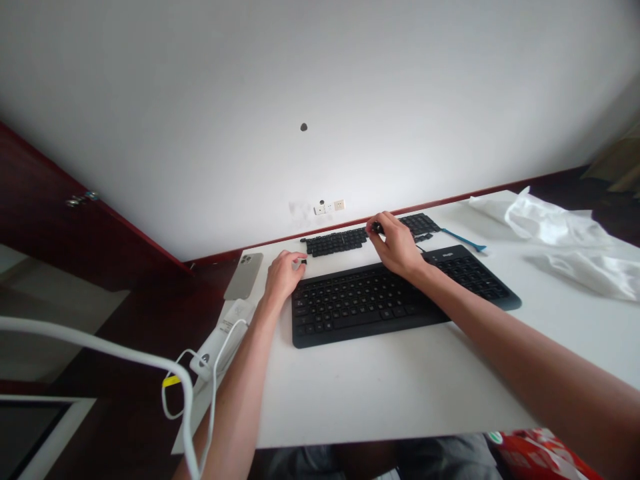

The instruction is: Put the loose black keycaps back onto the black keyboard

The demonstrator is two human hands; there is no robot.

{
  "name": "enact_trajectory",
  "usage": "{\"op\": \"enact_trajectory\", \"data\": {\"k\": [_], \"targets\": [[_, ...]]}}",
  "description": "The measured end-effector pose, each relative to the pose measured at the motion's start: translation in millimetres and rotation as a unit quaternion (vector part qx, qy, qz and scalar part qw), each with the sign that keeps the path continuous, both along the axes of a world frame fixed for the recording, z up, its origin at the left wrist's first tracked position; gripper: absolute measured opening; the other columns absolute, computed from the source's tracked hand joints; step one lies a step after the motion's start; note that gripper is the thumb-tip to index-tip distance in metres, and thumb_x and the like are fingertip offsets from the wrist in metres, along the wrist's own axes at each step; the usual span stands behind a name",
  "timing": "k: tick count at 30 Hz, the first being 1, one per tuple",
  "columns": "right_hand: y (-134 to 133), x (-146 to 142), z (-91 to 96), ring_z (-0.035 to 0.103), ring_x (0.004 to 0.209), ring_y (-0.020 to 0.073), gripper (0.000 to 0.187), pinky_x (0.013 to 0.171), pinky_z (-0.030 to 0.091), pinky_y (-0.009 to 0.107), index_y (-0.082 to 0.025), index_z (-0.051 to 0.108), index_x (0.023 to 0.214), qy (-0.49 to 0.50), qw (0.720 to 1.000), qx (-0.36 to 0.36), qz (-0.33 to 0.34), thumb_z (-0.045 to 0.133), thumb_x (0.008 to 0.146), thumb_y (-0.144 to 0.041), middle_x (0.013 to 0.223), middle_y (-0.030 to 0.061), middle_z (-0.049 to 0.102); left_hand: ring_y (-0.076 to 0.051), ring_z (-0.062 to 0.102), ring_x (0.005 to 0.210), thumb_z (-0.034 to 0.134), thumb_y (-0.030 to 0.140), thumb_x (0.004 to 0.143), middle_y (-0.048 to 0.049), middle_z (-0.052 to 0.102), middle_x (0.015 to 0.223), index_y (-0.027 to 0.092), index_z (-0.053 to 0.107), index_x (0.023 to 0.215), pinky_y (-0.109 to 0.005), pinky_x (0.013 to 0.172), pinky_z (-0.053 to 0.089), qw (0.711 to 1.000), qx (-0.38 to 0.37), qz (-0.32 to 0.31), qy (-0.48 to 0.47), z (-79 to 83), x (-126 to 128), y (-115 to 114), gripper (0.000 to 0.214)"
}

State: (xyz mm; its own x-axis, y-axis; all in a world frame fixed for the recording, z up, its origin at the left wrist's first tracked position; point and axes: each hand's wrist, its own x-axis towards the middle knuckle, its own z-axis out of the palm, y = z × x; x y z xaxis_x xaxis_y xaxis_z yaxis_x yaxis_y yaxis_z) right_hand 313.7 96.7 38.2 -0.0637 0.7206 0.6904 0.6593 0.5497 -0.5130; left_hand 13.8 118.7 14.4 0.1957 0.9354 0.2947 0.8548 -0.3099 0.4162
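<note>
Cable (187, 403): one thick white, nearest.
Table (375, 393): one, white.
Keyboard (350, 303): one, black, on the table.
Right hand (397, 247): narrow, pinching one dark piece (379, 228) above keyboard's far edge.
Left hand (283, 275): narrow, one black piece (303, 261) between fingertips.
Loose keys (340, 242): behind keyboard, uncountably small.

black keyboard (367, 301): lying flat | black keycaps (337, 241): rows behind it | small dark piece (378, 228): hand-held

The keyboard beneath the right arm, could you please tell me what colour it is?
The keyboard is black, as the head view shows.
</note>
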Motion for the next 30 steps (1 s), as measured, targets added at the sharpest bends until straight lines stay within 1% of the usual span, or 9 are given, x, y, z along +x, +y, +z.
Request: {"op": "enact_trajectory", "data": {"k": [8,15,17,20,22,23,26,28,30], "targets": [[3.8,3.5,-4.4,0.058,0.087,0.0242,0.010,0.080,0.045,0.039,-0.023,0.055,0.090,-0.002,1.000,0.001,0.002,0.050,0.089,-0.015,0.094,0.0076,0.063,-0.014,0.062,0.073,0.069,0.023,0.086,-0.0040,0.071,0.111,0.026,0.076,0.121,-0.030,0.085,0.052,0.999,-0.015,-0.009,-0.041,-10.8,-5.1,8.2,0.036],[3.9,0.8,-6.5,0.059,0.086,0.0233,0.011,0.079,0.045,0.037,-0.023,0.056,0.090,0.017,1.000,0.004,0.008,0.052,0.087,-0.013,0.093,0.0067,0.063,-0.016,0.064,0.074,0.072,0.025,0.085,-0.0031,0.078,0.105,0.025,0.080,0.110,-0.031,0.082,0.052,0.998,-0.037,0.000,-0.057,-14.6,-4.5,11.7,0.026],[2.9,-2.1,-7.4,0.059,0.086,0.0233,0.012,0.080,0.045,0.037,-0.023,0.056,0.089,0.016,1.000,0.007,0.017,0.052,0.087,-0.012,0.093,0.0068,0.063,-0.015,0.062,0.072,0.073,0.026,0.085,-0.0031,0.078,0.102,0.025,0.080,0.108,-0.031,0.078,0.052,0.997,-0.032,-0.003,-0.068,-13.9,-3.3,12.1,0.024],[1.1,-6.1,-8.3,0.059,0.086,0.0230,0.012,0.080,0.046,0.036,-0.022,0.057,0.089,0.015,1.000,0.005,0.026,0.052,0.087,-0.012,0.092,0.0069,0.063,-0.013,0.060,0.070,0.070,0.026,0.086,-0.0038,0.076,0.102,0.023,0.075,0.120,-0.028,0.073,0.051,0.992,-0.005,-0.042,-0.122,-4.5,1.1,7.5,0.035],[0.1,-8.1,-9.2,0.059,0.085,0.0227,0.012,0.079,0.045,0.036,-0.022,0.057,0.088,0.018,0.999,0.003,0.032,0.052,0.087,-0.012,0.092,0.0068,0.063,-0.012,0.060,0.074,0.067,0.026,0.088,-0.0045,0.074,0.105,0.023,0.074,0.122,-0.026,0.071,0.050,0.985,0.014,-0.087,-0.148,8.6,5.4,-2.1,0.035],[0.0,-8.8,-10.0,0.059,0.084,0.0225,0.012,0.078,0.045,0.036,-0.022,0.057,0.088,0.018,0.999,0.001,0.036,0.052,0.087,-0.011,0.091,0.0067,0.063,-0.012,0.061,0.077,0.066,0.025,0.088,-0.0047,0.074,0.107,0.023,0.076,0.115,-0.026,0.071,0.049,0.984,0.022,-0.105,-0.144,16.1,7.3,-9.4,0.029],[0.9,-9.7,-13.4,0.058,0.081,0.0220,0.012,0.077,0.045,0.035,-0.022,0.058,0.088,0.018,0.999,-0.002,0.047,0.053,0.087,-0.011,0.090,0.0063,0.062,-0.013,0.063,0.084,0.065,0.024,0.090,-0.0043,0.075,0.110,0.024,0.078,0.107,-0.026,0.073,0.049,0.983,0.021,-0.124,-0.134,34.0,9.5,-40.5,0.022],[2.1,-9.7,-15.8,0.058,0.079,0.0219,0.012,0.075,0.044,0.035,-0.022,0.058,0.088,0.020,0.999,-0.002,0.051,0.053,0.087,-0.011,0.089,0.0064,0.062,-0.014,0.065,0.085,0.065,0.026,0.091,-0.0036,0.076,0.110,0.025,0.077,0.109,-0.027,0.075,0.050,0.984,0.002,-0.123,-0.126,36.3,6.4,-66.2,0.021],[2.6,-9.9,-17.3,0.057,0.078,0.0215,0.013,0.073,0.044,0.034,-0.021,0.058,0.089,0.025,0.998,-0.004,0.058,0.053,0.086,-0.010,0.089,0.0065,0.063,-0.014,0.068,0.086,0.067,0.029,0.092,-0.0022,0.077,0.107,0.026,0.074,0.117,-0.028,0.076,0.052,0.986,-0.019,-0.106,-0.124,29.9,0.4,-92.5,0.026]]}}
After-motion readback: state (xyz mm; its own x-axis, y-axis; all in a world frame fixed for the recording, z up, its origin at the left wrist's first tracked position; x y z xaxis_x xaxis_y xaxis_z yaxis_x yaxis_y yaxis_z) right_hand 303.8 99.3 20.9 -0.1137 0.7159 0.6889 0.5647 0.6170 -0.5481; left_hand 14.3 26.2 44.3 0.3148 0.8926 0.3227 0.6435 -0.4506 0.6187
